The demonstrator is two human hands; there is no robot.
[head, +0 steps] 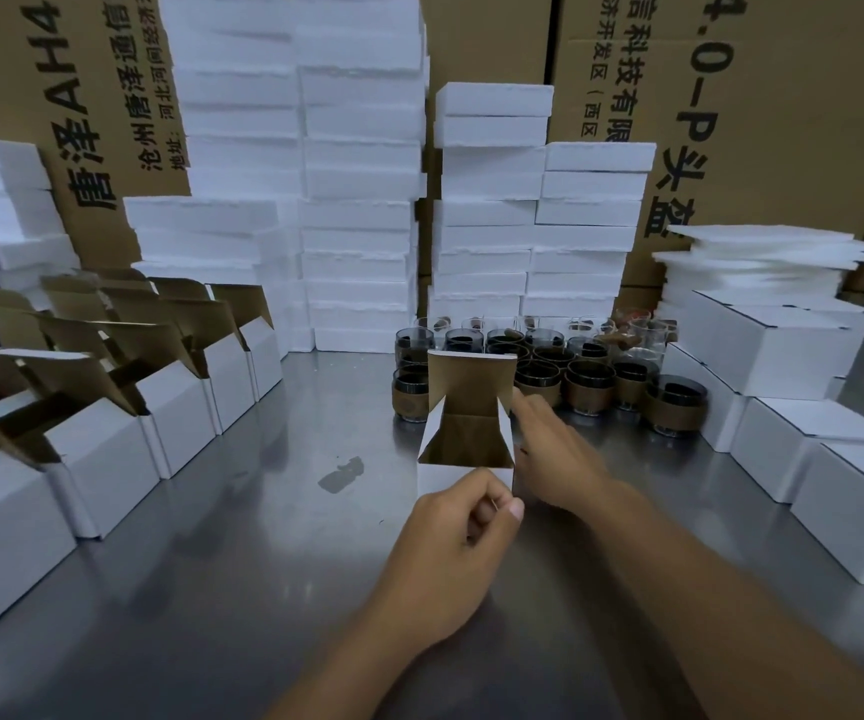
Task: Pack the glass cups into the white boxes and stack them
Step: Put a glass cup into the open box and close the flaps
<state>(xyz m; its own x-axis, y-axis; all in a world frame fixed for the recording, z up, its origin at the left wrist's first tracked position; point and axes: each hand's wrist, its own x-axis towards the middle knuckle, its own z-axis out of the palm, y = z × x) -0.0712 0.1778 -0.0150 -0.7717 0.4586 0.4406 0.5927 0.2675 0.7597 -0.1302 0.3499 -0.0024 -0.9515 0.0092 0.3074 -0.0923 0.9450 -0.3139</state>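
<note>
Dim, cool light glares off the steel table [273,511] (edges bow outward), with slight softness throughout.

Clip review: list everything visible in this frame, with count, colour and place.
box: one, white outside, brown inside, open, table centre
cups: about twenty, dark glass with brown sleeves, behind the box
open boxes: several, white, rows at left
closed boxes: several, white, stacked at right
foam blocks: many, white, tall stacks at back
foam sheets: one pile, white, right rear
cartons: several, brown, printed, back wall
table: one, grey metal
left hand: fingers curled, at the box's near wall
right hand: fingers straight, against the box's right side
</note>
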